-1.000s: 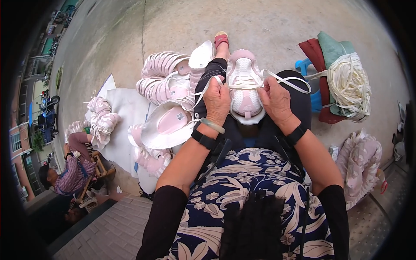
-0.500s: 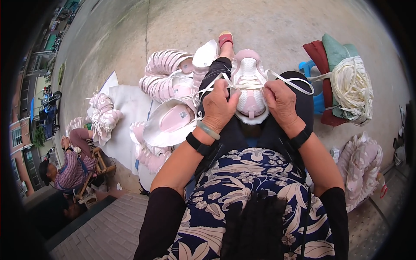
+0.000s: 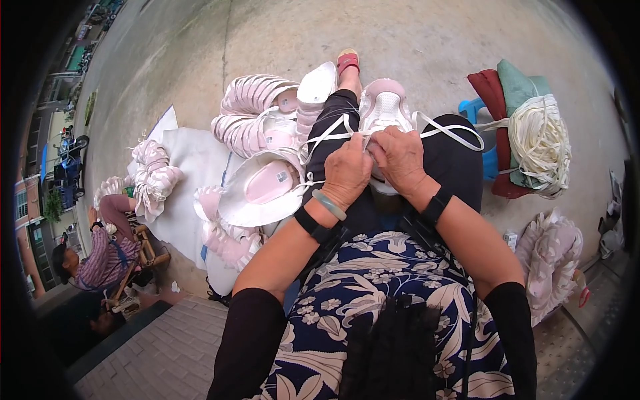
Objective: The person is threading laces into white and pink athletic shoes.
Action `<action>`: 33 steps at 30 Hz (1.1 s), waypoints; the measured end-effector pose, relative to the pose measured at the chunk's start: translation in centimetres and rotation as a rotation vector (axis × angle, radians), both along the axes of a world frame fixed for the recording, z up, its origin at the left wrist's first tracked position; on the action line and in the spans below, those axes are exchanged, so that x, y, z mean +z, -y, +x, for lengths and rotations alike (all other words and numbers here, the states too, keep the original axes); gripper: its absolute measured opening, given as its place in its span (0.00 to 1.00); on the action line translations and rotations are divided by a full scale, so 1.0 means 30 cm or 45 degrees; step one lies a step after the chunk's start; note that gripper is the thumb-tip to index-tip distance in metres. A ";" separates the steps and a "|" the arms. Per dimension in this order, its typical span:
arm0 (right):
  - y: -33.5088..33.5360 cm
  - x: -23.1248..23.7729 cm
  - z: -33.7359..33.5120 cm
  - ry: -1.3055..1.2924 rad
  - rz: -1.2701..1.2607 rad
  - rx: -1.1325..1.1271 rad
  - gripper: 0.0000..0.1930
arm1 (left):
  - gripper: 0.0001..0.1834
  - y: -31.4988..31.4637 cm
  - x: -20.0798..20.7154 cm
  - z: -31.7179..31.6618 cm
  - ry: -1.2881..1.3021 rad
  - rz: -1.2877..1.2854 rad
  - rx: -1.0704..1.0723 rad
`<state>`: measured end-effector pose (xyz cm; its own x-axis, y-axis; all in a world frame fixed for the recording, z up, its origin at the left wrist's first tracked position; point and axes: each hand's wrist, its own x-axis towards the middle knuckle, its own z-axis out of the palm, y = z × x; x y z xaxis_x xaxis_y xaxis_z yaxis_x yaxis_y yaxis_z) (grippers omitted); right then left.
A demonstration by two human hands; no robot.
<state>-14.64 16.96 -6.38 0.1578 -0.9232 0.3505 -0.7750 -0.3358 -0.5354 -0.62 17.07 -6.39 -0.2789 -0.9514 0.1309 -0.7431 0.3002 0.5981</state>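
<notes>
The pink-white shoe (image 3: 386,107) is placed between the knees (image 3: 456,160). Its near part is mostly covered by the left hand (image 3: 345,172) and right hand (image 3: 400,159). Whether lace (image 3: 332,137) is clamped by their bent fingers cannot be told

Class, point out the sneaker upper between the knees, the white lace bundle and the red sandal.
Sneaker upper (image 3: 387,107), head view: white perforated part.
White lace bundle (image 3: 540,141), head view: middle strands.
Red sandal (image 3: 347,61), head view: red strap.
</notes>
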 end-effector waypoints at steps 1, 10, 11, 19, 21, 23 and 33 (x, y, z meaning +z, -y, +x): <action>0.002 0.000 0.003 0.025 0.046 -0.017 0.04 | 0.17 0.008 0.002 0.004 -0.056 0.032 -0.028; 0.009 -0.026 0.007 -0.013 0.057 0.023 0.02 | 0.16 0.033 -0.006 0.037 -0.261 0.085 -0.154; 0.017 -0.024 0.008 -0.011 0.053 0.027 0.02 | 0.16 0.035 -0.003 0.037 -0.275 0.179 -0.157; 0.011 0.055 0.022 -0.499 0.213 0.049 0.06 | 0.16 0.027 0.014 0.018 -0.185 0.146 -0.100; -0.022 0.084 -0.009 -0.482 0.205 0.060 0.05 | 0.16 0.027 0.013 0.017 -0.163 0.130 -0.106; -0.079 0.101 -0.069 -0.427 0.117 0.094 0.04 | 0.17 0.029 0.016 0.013 -0.029 0.125 -0.097; -0.723 0.050 -0.910 -0.611 0.481 -0.569 0.04 | 0.15 0.019 0.022 0.018 -0.005 0.028 -0.118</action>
<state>-41.93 38.66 -4.87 -0.2039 -0.9789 -0.0152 -0.9714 0.2042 -0.1210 -0.07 16.51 -5.73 -0.3653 -0.9242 0.1112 -0.7105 0.3540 0.6081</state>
